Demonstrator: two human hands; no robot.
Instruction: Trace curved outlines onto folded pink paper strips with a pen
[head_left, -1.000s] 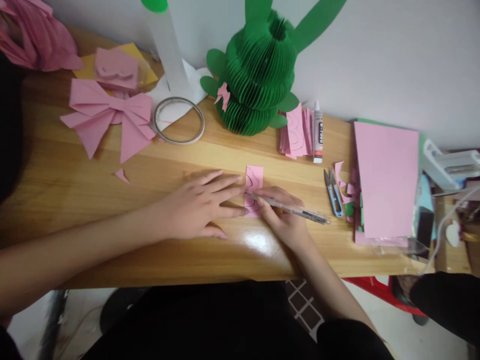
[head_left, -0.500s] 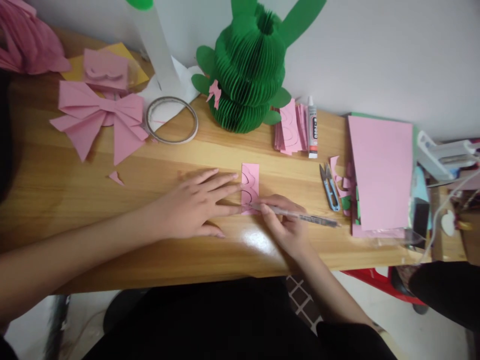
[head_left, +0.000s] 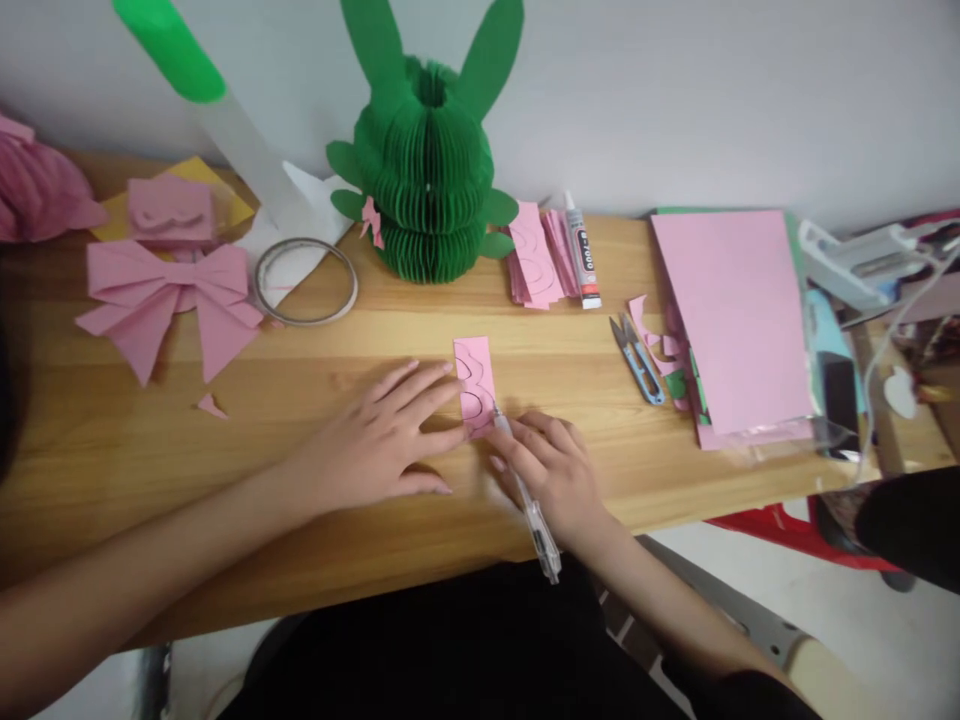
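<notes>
A small pink paper strip (head_left: 474,375) with curved outlines drawn in dark ink lies on the wooden table. My left hand (head_left: 390,435) rests flat with its fingers spread, fingertips at the strip's left edge. In my right hand (head_left: 551,475) is a clear pen (head_left: 534,515), its tip by the strip's lower right edge and its back end pointing toward me. Behind the strip stands a green pleated paper figure (head_left: 431,190) with long ear shapes. To its right sits a stack of pink paper pieces (head_left: 534,260), the top one bearing a similar outline, beside a glue tube (head_left: 582,255).
Blue-handled thread snips (head_left: 637,362) lie near paper scraps (head_left: 651,330) and pink sheets (head_left: 739,320) on the right. On the left are a tape roll (head_left: 341,310), a pink paper bow (head_left: 169,300) and a small scrap (head_left: 211,406). The table's front edge runs near my body.
My right hand has turned, swinging the pen's back end from the right toward me. The pen tip moved from the drawn curve to the strip's lower right edge. The camera view shifted.
</notes>
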